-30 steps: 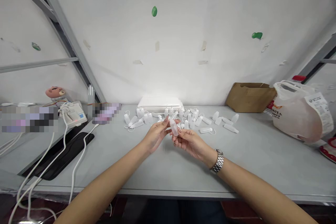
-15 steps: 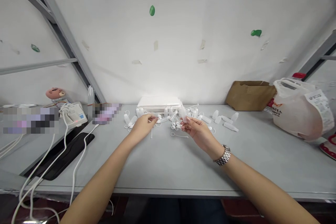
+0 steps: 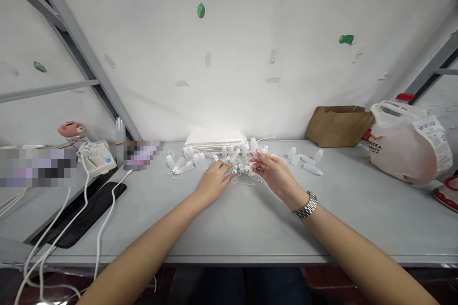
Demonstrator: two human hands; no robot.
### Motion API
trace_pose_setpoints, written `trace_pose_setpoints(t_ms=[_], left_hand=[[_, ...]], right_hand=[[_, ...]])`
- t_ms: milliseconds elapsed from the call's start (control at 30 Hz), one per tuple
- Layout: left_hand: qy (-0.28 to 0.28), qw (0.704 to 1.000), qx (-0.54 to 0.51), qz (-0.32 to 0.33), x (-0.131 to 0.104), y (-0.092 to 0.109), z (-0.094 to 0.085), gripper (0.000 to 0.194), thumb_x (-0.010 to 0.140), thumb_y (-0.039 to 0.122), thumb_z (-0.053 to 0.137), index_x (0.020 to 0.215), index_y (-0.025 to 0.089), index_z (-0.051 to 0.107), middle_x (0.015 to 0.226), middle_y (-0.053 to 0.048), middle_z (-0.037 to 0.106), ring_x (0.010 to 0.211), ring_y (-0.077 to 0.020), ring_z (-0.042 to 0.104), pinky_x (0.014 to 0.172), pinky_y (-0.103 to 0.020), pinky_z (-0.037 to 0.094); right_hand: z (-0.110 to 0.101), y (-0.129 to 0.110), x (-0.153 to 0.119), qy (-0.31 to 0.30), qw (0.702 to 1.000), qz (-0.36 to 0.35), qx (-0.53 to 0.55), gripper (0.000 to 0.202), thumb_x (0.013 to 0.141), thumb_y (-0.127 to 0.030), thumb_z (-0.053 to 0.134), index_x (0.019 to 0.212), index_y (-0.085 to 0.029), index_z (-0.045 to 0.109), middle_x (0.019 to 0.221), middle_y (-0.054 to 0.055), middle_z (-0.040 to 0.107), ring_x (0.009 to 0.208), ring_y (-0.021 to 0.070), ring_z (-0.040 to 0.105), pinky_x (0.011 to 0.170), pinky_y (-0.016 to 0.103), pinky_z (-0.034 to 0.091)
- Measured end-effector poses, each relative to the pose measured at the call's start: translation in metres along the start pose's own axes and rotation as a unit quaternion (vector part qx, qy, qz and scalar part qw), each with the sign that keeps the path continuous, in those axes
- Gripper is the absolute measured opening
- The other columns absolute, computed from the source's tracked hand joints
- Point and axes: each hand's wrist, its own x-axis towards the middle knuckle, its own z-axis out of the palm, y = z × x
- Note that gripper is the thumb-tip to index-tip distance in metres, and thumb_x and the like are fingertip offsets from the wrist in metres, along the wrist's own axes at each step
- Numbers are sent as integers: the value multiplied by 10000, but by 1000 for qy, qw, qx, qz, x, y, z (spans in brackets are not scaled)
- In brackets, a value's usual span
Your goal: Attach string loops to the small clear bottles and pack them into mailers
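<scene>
- White translucent plastic is showing in the head view: the right hand (image 3: 275, 176) is pinching a small bottle (image 3: 254, 145) in its grip, above the bench (image 3: 243, 233).
- The left hand (image 3: 213, 182) is hovering beside small white caps (image 3: 242, 169); I cannot tell whether its grip is pinching one.
- Other bottles (image 3: 312, 169) are lying and standing around both hands.
- Behind, a white stack (image 3: 214, 137) is resting by the wall (image 3: 236, 100).

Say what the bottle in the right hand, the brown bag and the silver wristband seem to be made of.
The bottle: likely plastic, matte, since it looks milky and translucent. The brown bag: probably paper or card, dull, with stiff creases. The silver wristband: apparently metal, shiny, its links catching light.
</scene>
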Motion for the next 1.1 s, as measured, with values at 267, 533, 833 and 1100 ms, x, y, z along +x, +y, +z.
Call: trace_pose_setpoints(t_ms=[267,533,833,1100], left_hand=[[-1,998,57,12,4,-5,17,219,829,291,455,951,215,620,921,-74,561,921,-226,499,753,-333,421],[-6,998,55,-37,3,-12,8,167,810,249,476,897,208,612,886,-62,536,914,-222,496,765,-341,419],[-22,999,31,0,5,-26,8,229,805,125,428,887,199,629,900,-72,599,939,-225,507,811,-351,409],[-18,991,126,38,4,-19,-3,298,832,145,374,993,159,625,877,-108,558,846,-225,514,758,-363,418]], right_hand=[[-2,9,1,-14,1000,10,-6,258,655,-393,684,747,-156,649,765,38,628,605,105,552,659,287,423],[-1,13,0,-25,999,33,-8,254,649,-387,698,722,-149,648,733,29,631,596,102,548,651,281,411],[2,18,-1,-20,998,55,-20,268,616,-389,719,690,-143,642,716,28,627,579,99,545,657,285,422],[2,19,-2,-16,997,67,-21,259,626,-376,717,675,-137,631,697,28,615,575,102,547,672,293,430]])
